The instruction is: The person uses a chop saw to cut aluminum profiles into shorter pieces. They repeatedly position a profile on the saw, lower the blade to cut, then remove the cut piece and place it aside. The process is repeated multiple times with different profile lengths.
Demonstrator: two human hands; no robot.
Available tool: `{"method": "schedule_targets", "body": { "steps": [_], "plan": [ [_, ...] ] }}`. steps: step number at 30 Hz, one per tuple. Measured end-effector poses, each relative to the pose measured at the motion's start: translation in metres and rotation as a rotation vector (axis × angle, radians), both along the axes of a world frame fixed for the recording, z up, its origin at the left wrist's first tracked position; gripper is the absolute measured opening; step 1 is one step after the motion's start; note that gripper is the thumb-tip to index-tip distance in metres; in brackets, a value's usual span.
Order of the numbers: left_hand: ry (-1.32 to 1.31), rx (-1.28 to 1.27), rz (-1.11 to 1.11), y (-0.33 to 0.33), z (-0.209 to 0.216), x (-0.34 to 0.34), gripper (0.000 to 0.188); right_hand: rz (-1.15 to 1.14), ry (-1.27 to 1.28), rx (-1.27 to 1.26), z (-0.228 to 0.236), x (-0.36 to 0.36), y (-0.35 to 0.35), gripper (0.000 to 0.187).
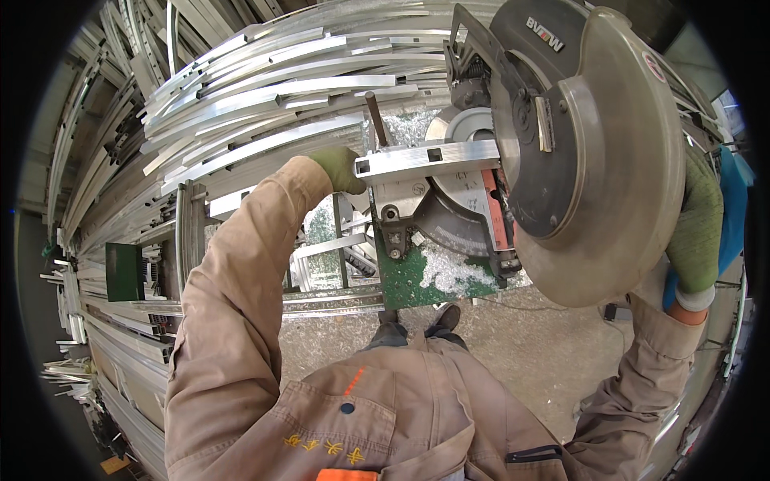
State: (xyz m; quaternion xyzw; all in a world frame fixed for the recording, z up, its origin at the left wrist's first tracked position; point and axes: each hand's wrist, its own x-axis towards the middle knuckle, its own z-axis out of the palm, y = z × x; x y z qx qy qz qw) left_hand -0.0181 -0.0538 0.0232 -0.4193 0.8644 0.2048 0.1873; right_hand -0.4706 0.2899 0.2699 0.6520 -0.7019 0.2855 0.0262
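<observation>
A short silver aluminium profile with rectangular cutouts lies across the bed of a mitre saw. My left hand, in a green glove, is closed around the profile's left end. The other end runs up to the saw's large cloudy blade guard, which hides the blade. On the right, my gloved right hand is beside the guard's outer rim; its fingers are hidden behind the guard, so its grip does not show. A brown rod stands up just behind the profile.
Metal shavings cover part of the green saw stand. Long aluminium bars lie stacked behind and to the left. Offcuts sit below my left hand. A green box is at far left, and a blue object borders my right hand.
</observation>
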Motion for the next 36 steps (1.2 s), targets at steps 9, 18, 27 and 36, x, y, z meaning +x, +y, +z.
{"method": "schedule_targets", "body": {
  "steps": [9, 18, 27, 36],
  "plan": [
    [0.06, 0.063, 0.045, 0.004, 0.004, -0.004, 0.058, 0.028, 0.026, -0.03, 0.002, 0.0, -0.001, 0.064],
    [0.012, 0.113, 0.049, -0.003, 0.004, -0.007, 0.071, 0.085, 0.119, -0.066, 0.001, -0.001, -0.004, 0.054],
    [0.008, 0.113, 0.054, -0.004, 0.002, -0.007, 0.07, 0.072, 0.105, -0.031, 0.001, -0.005, -0.002, 0.046],
    [-0.017, 0.073, 0.034, -0.001, 0.007, -0.01, 0.065, 0.031, 0.126, -0.055, -0.007, -0.019, 0.002, 0.054]
  ]
}}
